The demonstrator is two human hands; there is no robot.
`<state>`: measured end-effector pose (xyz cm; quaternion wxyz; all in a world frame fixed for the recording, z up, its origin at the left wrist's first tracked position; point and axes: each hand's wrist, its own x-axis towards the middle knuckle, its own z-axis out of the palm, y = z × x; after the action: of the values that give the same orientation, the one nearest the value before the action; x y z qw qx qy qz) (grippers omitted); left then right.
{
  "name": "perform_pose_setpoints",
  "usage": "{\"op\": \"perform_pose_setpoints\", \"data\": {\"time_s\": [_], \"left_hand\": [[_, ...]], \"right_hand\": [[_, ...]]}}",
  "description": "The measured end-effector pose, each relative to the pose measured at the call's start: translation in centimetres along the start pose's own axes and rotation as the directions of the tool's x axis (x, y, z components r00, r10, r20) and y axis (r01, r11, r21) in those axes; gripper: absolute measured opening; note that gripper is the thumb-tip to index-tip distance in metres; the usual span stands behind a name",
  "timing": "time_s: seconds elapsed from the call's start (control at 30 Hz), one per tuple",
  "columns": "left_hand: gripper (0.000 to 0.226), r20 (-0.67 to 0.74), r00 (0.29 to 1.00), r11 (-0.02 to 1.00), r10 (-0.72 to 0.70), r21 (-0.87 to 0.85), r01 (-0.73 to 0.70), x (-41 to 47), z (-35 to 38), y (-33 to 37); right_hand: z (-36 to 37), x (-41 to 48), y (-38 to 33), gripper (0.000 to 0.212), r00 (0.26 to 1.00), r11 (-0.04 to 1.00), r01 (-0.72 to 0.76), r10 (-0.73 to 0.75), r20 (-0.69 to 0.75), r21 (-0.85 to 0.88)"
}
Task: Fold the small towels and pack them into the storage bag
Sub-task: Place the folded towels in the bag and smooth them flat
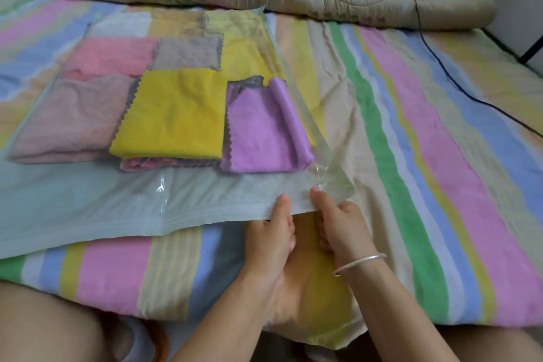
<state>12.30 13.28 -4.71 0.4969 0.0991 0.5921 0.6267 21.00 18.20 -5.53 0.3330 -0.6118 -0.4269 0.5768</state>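
Left hand (269,233) and right hand (342,225) pinch the storage bag (88,209), fingers (291,231) beneath.

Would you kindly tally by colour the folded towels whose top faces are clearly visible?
Yellow towels: 2
Pink towel: 1
Dusty-pink towel: 1
Grey towel: 1
Purple towel: 1
Total: 6; edges peeking from beneath and faint patches at the far end of the bag are uncounted.

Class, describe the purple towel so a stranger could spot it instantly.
On the striped bedsheet lies a translucent storage bag. The purple towel sits by its right edge, right of the yellow towel. It alone is purple.
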Motion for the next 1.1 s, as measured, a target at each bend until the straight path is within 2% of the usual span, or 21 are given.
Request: {"op": "perform_pose_setpoints", "data": {"time_s": [0.13, 0.4, 0.57, 0.83, 0.93, 1.03, 1.1], "left_hand": [[0.032, 0.015, 1.0, 1.0, 0.023, 0.022, -0.023, 0.1, -0.1, -0.1], [0.037, 0.045, 0.997, 0.997, 0.069, 0.044, -0.071, 0.0, -0.4, -0.2], [0.037, 0.068, 0.997, 0.998, 0.044, 0.046, -0.047, 0.2, -0.7, -0.2], [0.041, 0.081, 0.996, 0.998, -0.024, 0.066, 0.018, 0.0, -0.8, 0.1], [0.04, 0.101, 0.994, 0.996, -0.031, 0.083, 0.023, -0.1, -0.8, 0.3], [0.046, 0.156, 0.98, 0.991, -0.12, 0.079, 0.109, -0.3, -1.6, 0.9], [0.051, 0.178, 0.967, 0.983, -0.183, 0.062, 0.174, -0.3, -2.5, 1.3]], "right_hand": [[-0.9, 0.4, -0.1, 0.063, 1.0, 0.999, 0.007, -0.007, -0.014, -0.039], [-1.0, -0.1, -0.7, 0.053, 0.998, 0.983, -0.061, 0.059, 0.016, 0.171], [-1.0, -0.3, -0.7, 0.049, 0.998, 0.971, -0.06, 0.053, 0.037, 0.231], [-1.0, -0.4, -0.7, 0.043, 0.999, 0.944, -0.037, 0.042, -0.008, 0.327], [-0.9, -0.5, -0.6, 0.046, 0.999, 0.957, 0.004, 0.011, -0.048, 0.29], [-0.8, -1.2, -0.7, 0.057, 0.999, 0.985, 0.018, -0.024, 0.029, 0.172], [-0.2, -1.6, -0.7, 0.059, 0.997, 0.999, 0.017, -0.02, 0.074, 0.035]]}}
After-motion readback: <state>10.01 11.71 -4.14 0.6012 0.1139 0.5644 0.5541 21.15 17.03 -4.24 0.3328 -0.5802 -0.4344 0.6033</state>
